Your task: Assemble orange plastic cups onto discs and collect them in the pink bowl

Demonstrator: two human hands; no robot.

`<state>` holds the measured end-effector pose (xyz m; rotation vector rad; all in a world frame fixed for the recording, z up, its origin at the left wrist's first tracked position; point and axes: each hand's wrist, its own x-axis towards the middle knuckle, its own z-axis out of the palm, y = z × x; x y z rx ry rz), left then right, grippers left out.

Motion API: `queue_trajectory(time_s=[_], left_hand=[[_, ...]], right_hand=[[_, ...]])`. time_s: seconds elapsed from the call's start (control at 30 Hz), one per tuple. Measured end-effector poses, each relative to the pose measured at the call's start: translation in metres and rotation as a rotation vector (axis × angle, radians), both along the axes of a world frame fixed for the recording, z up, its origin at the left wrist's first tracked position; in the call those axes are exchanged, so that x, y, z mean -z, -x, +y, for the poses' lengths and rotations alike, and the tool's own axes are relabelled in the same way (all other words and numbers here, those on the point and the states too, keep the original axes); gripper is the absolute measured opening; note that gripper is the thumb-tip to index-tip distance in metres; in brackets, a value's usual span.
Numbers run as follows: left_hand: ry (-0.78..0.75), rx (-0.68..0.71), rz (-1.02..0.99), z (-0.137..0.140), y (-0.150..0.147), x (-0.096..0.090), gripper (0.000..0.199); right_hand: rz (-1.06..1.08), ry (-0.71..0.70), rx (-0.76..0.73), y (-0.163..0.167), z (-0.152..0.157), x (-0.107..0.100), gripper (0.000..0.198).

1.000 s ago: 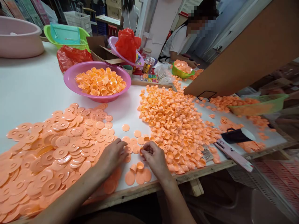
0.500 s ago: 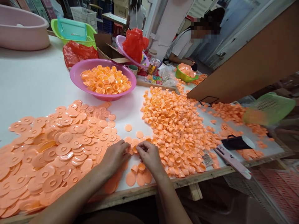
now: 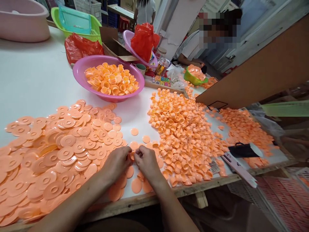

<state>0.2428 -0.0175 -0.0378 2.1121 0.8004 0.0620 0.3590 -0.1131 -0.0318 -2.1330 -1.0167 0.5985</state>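
My left hand (image 3: pixel 118 162) and my right hand (image 3: pixel 147 161) meet over the near part of the table, fingers closed. Between their fingertips is a small orange plastic cup (image 3: pixel 132 156), gripped from both sides; part of it is hidden by the fingers. To the left spreads a heap of flat orange saucers (image 3: pixel 69 151) with ring marks. On the right lies a heap of small orange cups (image 3: pixel 180 129). A few loose orange discs (image 3: pixel 136 186) rest on the table close to my right wrist. Beyond my hands, a pink basin (image 3: pixel 79 75) holds orange cups joined to saucers.
A brown board (image 3: pixel 251 64) leans across the right side. A pink phone-like slab (image 3: pixel 238 169) and a black pouch (image 3: pixel 242 150) lie near the front edge. A co-worker (image 3: pixel 190 48) sits behind. Red bags (image 3: pixel 82 48) and a green basket (image 3: pixel 96 24) stand at the back.
Both hands have drawn closer together, and the small cup is now between their fingertips. The green basket at the far right has tilted and moved up, away from the orange pieces.
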Motion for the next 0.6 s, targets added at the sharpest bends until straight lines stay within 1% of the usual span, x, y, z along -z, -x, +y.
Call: queue_trajectory(time_s=[0.1,0.17,0.23,0.3,0.33,0.4,0.5,0.57,0.6], left_hand=[[0.202,-0.009,-0.056,0.006,0.000,-0.006,0.028],[0.317,-0.068,-0.078,0.009,-0.004,-0.010,0.026],[0.325,-0.139,-0.082,0.009,-0.009,-0.011,0.019],[0.311,-0.166,-0.099,0.008,-0.012,-0.009,0.020],[0.329,-0.161,-0.115,0.008,-0.013,-0.007,0.021],[0.413,-0.129,-0.130,0.008,-0.010,-0.003,0.022],[0.542,-0.091,-0.102,0.010,-0.003,-0.002,0.025],[0.563,-0.063,-0.083,0.011,0.001,-0.003,0.026],[0.529,-0.051,-0.077,0.010,0.003,-0.003,0.026]], right_hand=[[-0.031,0.021,-0.027,-0.001,0.000,-0.002,0.015],[-0.060,0.024,-0.049,-0.001,0.000,-0.005,0.016],[-0.081,0.027,-0.068,0.001,-0.001,-0.007,0.017],[-0.086,0.030,-0.070,0.003,-0.001,-0.007,0.017],[-0.082,0.030,-0.067,0.004,-0.001,-0.007,0.017],[-0.062,0.026,-0.067,0.006,-0.002,-0.007,0.017],[-0.041,0.014,-0.080,0.007,-0.002,-0.005,0.018],[-0.039,0.014,-0.086,0.010,-0.003,-0.004,0.019],[-0.046,0.018,-0.091,0.011,-0.004,-0.004,0.019]])
